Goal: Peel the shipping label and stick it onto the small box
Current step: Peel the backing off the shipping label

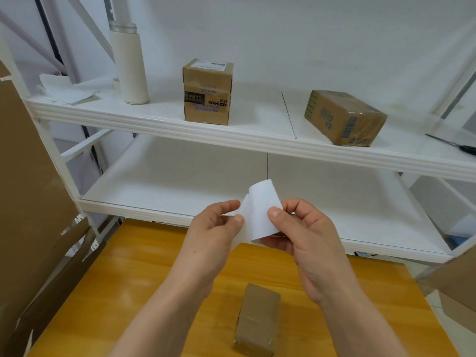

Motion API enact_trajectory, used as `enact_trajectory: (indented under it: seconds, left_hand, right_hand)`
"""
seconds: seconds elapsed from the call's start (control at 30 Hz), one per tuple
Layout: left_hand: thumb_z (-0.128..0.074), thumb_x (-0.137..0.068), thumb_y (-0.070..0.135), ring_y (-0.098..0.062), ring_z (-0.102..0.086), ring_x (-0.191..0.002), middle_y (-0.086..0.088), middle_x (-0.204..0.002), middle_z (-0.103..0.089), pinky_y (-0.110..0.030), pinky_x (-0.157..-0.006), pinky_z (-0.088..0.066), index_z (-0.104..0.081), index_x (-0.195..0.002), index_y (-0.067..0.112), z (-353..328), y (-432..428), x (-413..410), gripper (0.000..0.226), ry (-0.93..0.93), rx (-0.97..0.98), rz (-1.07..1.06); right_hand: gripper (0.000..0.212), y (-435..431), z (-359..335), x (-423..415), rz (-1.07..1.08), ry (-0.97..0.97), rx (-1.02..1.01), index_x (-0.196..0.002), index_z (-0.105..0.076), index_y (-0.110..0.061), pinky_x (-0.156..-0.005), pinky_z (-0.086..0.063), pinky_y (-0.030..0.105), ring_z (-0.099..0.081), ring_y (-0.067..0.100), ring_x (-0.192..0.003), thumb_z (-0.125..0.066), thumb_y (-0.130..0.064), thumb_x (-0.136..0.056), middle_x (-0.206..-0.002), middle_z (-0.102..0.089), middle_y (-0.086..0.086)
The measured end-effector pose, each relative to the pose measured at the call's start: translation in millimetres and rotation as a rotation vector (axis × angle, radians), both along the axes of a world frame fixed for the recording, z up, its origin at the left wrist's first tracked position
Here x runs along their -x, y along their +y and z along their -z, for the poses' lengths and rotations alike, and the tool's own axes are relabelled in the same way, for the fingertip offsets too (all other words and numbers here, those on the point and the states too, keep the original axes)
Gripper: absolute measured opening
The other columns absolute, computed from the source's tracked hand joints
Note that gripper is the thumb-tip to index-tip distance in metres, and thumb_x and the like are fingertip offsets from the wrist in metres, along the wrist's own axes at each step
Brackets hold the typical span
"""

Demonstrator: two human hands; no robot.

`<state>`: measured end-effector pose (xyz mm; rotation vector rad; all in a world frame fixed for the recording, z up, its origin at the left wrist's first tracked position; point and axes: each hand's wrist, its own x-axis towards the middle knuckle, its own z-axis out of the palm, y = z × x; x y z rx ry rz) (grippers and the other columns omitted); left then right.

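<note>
**Label in both hands, small box waiting below**

The small brown paper-wrapped box (258,320) lies on the orange wooden table (144,266). Above and beyond it, the curled white shipping label (260,210) is held in the air. The left hand (216,228) pinches the label's left edge between thumb and forefinger, and the right hand (304,233) pinches its right edge the same way.

I'd say the peel is under way. How much backing has come off I can't tell. It would go best pulled slowly and at a low angle, with fingertips kept to the margins so the glue stays clean.

Beyond the small box, on the white metal shelf rack (180,130):
- An upright taped cardboard carton (207,94), closed, contents hidden.
- To its right, a flatter taped cardboard carton (345,117), also closed.
- To its left, a tall white cylindrical bottle (130,65). I can't see what it holds.
</note>
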<state>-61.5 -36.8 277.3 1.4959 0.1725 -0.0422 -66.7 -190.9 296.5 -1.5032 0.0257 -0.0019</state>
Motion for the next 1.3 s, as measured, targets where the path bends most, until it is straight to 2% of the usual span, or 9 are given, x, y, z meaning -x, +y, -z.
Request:
enact_trajectory:
  seconds: [0.13,0.3,0.43,0.63,0.8,0.93,1.03,1.3]
  left_hand:
    - [-0.062,-0.095,0.029,-0.023,-0.069,-0.101,-0.002,-0.105,-0.075,-0.036,-0.086,-0.054,-0.07,-0.115,0.027,-3,-1,0,0.021,0.012,0.014,0.021]
    - [-0.059,-0.098,0.019,-0.021,-0.066,-0.094,-0.004,-0.102,-0.073,-0.03,-0.072,-0.048,-0.071,-0.106,0.024,-3,-2,-1,0.016,0.003,-0.006,0.012]
    - [-0.054,-0.098,0.011,-0.028,-0.065,-0.1,-0.006,-0.106,-0.071,-0.043,-0.081,-0.055,-0.066,-0.106,0.023,-1,-2,-2,0.019,0.037,-0.018,-0.011]
    - [-0.051,-0.09,-0.002,-0.028,-0.06,-0.1,-0.007,-0.113,-0.066,-0.036,-0.071,-0.045,-0.056,-0.12,0.02,0,-4,-4,0.038,0.067,0.077,0.043]
    - [-0.059,-0.071,0.012,-0.03,-0.056,-0.097,-0.014,-0.12,-0.064,-0.035,-0.069,-0.047,-0.06,-0.12,0.017,0,-1,-2,0.05,0.094,0.156,0.133]
    - [-0.058,-0.088,0.006,-0.03,-0.06,-0.101,-0.012,-0.117,-0.067,-0.039,-0.078,-0.051,-0.064,-0.118,0.017,-3,2,-1,0.033,0.123,0.251,0.171]
    - [-0.059,-0.088,0.006,-0.03,-0.061,-0.1,-0.013,-0.114,-0.068,-0.041,-0.081,-0.052,-0.065,-0.117,0.015,-4,5,-1,0.03,0.14,0.299,0.172]
    - [-0.058,-0.083,-0.003,-0.033,-0.063,-0.101,-0.014,-0.117,-0.069,-0.036,-0.068,-0.053,-0.064,-0.119,0.012,-2,8,-4,0.04,0.139,0.332,0.167]
  right_hand:
    - [0.01,-2,-1,1,0.003,-0.002,0.007,-0.095,-0.068,-0.01,-0.071,-0.06,0.033,-0.075,0.018,-0.079,-0.066,-0.02,-0.092,-0.087,-0.077,0.003]
    - [0.007,-7,-4,2,0.038,0.017,0.015,-0.093,-0.068,-0.014,-0.05,-0.052,0.025,-0.072,0.015,-0.07,-0.066,-0.021,-0.092,-0.081,-0.076,-0.003]
    - [0.005,-12,-6,2,0.061,0.041,-0.006,-0.093,-0.068,-0.017,-0.044,-0.048,0.023,-0.072,0.019,-0.077,-0.066,-0.021,-0.092,-0.089,-0.076,0.003]
    - [0.006,-10,-6,3,0.035,0.048,-0.014,-0.097,-0.069,-0.016,-0.043,-0.049,0.024,-0.069,0.019,-0.074,-0.065,-0.017,-0.093,-0.086,-0.076,0.002]
    - [0.006,-10,-6,2,0.033,0.042,-0.002,-0.097,-0.069,-0.017,-0.044,-0.049,0.024,-0.065,0.015,-0.07,-0.065,-0.017,-0.093,-0.085,-0.074,0.002]
    - [0.006,-10,-6,2,0.03,0.04,-0.006,-0.097,-0.069,-0.016,-0.043,-0.05,0.024,-0.067,0.016,-0.071,-0.065,-0.016,-0.093,-0.085,-0.075,0.002]
    - [0.005,-12,-6,2,0.035,0.042,-0.009,-0.096,-0.07,-0.016,-0.044,-0.051,0.025,-0.065,0.014,-0.065,-0.066,-0.016,-0.093,-0.084,-0.073,0.004]
    - [0.005,-14,-10,2,0.023,0.075,-0.091,-0.094,-0.068,-0.013,-0.042,-0.051,0.023,-0.063,0.01,-0.058,-0.063,-0.011,-0.093,-0.09,-0.069,0.009]
